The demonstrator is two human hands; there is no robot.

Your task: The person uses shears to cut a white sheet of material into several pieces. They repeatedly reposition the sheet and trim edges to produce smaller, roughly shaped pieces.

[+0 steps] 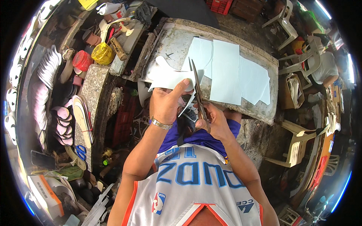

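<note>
My left hand [168, 101] is closed on a cut piece of white sheet material [174, 78], thumb on top, near the table's left front edge. The piece has a rounded lobe at its far left. In my right hand [214, 121] is a pair of long, dark metal scissors [199, 96], gripped by the handles. Its blades point away from me and stand slightly apart at the tips, along the right edge of the white piece. A narrow offcut strip [187, 104] hangs beside the blades, below the piece.
Several pale blue sheets [225, 75] lie on the worn table [260, 110]. To the left are a red tub [83, 60], a yellow tub [102, 54], stacked soles [49, 69], sandals [83, 120] and blue-handled scissors [81, 152]. Plastic chairs [292, 145] stand at right, near a partly visible person [327, 69].
</note>
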